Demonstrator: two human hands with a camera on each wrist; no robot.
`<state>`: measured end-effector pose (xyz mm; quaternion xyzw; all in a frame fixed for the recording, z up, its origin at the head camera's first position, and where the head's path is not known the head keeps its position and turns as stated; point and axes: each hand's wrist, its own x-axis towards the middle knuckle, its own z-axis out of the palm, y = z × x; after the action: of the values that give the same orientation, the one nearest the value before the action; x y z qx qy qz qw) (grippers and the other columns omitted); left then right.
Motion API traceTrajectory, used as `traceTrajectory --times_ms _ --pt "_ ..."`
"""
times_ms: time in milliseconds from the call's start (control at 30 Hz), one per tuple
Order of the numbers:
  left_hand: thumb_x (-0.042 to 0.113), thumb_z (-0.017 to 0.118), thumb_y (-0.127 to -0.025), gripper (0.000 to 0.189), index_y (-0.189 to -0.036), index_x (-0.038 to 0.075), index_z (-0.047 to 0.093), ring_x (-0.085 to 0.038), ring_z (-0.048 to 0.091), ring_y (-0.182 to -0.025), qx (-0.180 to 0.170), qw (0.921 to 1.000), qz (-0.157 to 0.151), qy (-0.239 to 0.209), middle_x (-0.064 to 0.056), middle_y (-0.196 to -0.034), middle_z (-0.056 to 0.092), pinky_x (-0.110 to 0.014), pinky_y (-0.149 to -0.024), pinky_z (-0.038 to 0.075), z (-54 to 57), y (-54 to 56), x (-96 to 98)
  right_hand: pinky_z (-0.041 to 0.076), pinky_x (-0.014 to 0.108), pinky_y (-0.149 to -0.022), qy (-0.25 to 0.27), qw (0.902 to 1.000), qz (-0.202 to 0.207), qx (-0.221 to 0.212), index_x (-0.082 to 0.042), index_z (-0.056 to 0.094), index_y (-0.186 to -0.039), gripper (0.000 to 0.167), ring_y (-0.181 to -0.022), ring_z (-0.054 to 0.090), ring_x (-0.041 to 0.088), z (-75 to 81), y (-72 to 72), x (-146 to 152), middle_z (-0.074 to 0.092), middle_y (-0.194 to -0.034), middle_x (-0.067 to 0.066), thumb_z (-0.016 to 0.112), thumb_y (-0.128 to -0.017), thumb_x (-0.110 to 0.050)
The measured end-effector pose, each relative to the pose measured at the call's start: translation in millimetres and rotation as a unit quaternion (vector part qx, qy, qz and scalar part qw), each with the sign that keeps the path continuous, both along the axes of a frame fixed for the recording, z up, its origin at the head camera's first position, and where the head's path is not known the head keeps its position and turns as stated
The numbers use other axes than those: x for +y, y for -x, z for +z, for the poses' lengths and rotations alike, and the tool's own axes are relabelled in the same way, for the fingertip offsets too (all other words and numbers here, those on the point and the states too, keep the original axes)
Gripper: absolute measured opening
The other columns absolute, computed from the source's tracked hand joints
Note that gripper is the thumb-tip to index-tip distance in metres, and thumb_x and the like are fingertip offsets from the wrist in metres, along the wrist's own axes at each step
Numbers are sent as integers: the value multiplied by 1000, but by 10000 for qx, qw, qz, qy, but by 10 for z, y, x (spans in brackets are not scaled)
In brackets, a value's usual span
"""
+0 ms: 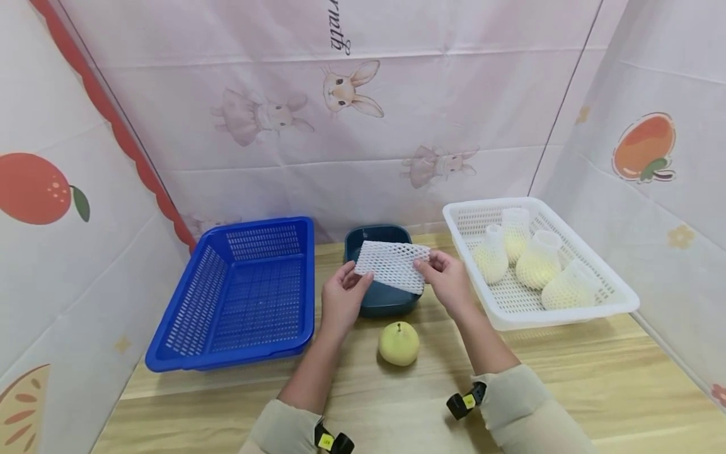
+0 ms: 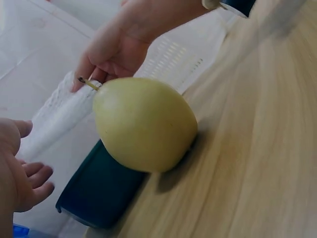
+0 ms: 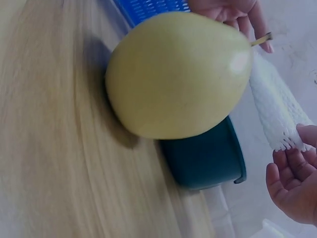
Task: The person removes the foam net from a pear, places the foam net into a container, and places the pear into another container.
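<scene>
A white foam fruit net [image 1: 391,265] is stretched flat between both hands above a dark teal bin [image 1: 388,306]. My left hand [image 1: 342,302] pinches its left end between thumb and fingers. At the opposite end, the right hand [image 1: 450,284] grips the net, thumb in front and fingers behind, as the right wrist view also shows with the net [image 3: 277,106]. A bare yellow-green pear [image 1: 399,343] stands upright on the table between the forearms, stem up, untouched by either hand. In the left wrist view the pear [image 2: 143,124] hides part of the bin.
To the left stands a blue perforated basket [image 1: 258,302] with nothing visible inside. On the right, a white basket [image 1: 499,318] holds several pears [image 1: 535,268] in foam nets. Printed cloth walls [image 1: 363,145] enclose the wooden table [image 1: 408,410] behind and at both sides.
</scene>
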<state>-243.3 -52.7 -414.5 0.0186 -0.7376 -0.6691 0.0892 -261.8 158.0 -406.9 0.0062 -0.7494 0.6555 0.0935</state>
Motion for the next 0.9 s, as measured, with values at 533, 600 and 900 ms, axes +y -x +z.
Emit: traceTrajectory --times_ms 533,600,900 --pt "32 65 -95 40 -131 14 62 -24 57 -127 1391 8992 -623 4101 -5 -132 64 -60 -116 24 -134 9 62 46 25 -59 -2479 9662 370 606 -4 72 -103 23 -70 55 16 -197 243 -22 67 -78 6 74 -89 -21" --pt "34 63 -96 39 -130 15 62 -23 56 -127 1436 8694 -776 4664 -4 -132 64 -62 -115 24 -146 23 77 47 25 -61 -2646 9612 431 651 -5 72 -102 22 -71 55 16 -200 257 -43 66 -78 6 75 -88 -21" --pt "35 58 -99 27 -115 18 71 -20 64 -115 1416 8114 -991 5584 0 -118 71 -64 -112 28 -217 110 130 50 29 -64 -3445 9335 737 670 -3 71 -104 23 -69 57 14 -257 349 -144 68 -79 6 74 -88 -19"
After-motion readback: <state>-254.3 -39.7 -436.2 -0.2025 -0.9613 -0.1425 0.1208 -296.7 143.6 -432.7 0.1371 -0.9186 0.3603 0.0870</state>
